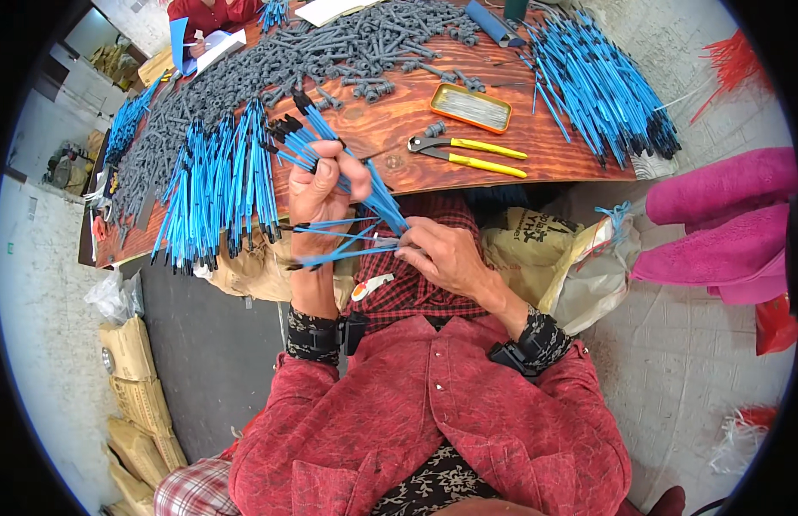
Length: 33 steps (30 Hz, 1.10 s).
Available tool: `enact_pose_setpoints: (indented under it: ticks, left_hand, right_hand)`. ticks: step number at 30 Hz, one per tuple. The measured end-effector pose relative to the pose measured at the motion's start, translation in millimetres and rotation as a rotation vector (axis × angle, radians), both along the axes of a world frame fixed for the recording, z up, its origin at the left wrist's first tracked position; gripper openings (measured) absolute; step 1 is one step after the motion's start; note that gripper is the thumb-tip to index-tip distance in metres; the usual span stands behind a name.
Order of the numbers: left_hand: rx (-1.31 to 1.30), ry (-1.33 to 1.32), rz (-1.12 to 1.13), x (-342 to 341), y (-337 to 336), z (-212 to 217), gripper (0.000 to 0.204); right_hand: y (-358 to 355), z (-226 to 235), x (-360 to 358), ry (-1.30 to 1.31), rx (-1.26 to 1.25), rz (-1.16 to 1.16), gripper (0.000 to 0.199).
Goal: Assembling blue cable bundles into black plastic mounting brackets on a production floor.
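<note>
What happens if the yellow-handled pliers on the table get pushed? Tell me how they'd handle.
The yellow-handled pliers lie flat on the wooden table, so they would probably slide, not roll or tip. The metal jaws look solid, so likely stiff and heavy for their size. The handles stand apart, so they may swing shut when lifted by one handle.

This is looking like a small assembly workshop: a worn wooden desk is carrying heaps of grey plastic fittings and bundles of blue rods, with more blue rods piling up at the desk's right end. Yellow-handled pliers and an orange tray of metal pins are lying on the desk, while sacks and flattened cardboard are sitting on the concrete floor below the desk.
</note>
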<state>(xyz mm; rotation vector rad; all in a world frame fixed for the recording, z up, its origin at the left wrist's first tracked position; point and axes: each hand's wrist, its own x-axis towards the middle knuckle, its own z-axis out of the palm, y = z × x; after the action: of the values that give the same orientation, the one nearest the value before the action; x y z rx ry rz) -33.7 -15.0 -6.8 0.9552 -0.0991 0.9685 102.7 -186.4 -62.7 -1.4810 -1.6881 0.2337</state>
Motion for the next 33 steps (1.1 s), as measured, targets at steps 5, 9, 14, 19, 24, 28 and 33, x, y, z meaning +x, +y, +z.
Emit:
enact_pose_setpoints:
  ticks: [5, 9, 14, 19, 24, 28, 33]
  left_hand:
    - [0.017, -0.103, -0.093, -7, 5, -1, 0.024]
    - [0.086, -0.087, -0.143, -10, 9, -2, 0.021]
    - [0.14, -0.095, -0.202, -5, 12, -13, 0.021]
    - [0.06, -0.087, -0.235, -17, 10, -7, 0.022]
    - [0.057, -0.081, -0.272, -20, 9, -9, 0.023]
    - [0.038, -0.09, -0.339, -18, 6, -7, 0.021]
    - [0.021, -0.007, -0.311, -8, -10, 7, 0.017]
  right_hand:
    - [1, -11, -4, 0.085, -0.013, 0.0, 0.024]
    - [6, -5, -4, 0.155, -0.015, -0.062, 0.033]
    - [12, -3, 3, 0.09, 0.054, -0.131, 0.034]
    - [18, 20, 4, 0.058, 0.158, -0.044, 0.035]
    - [20, 28, 6, 0.378, 0.074, 0.045, 0.04]
    - [33, 35, 10, 0.453, 0.088, -0.015, 0.037]
    - [56, 17, 1, 0.525, -0.107, 0.318, 0.067]
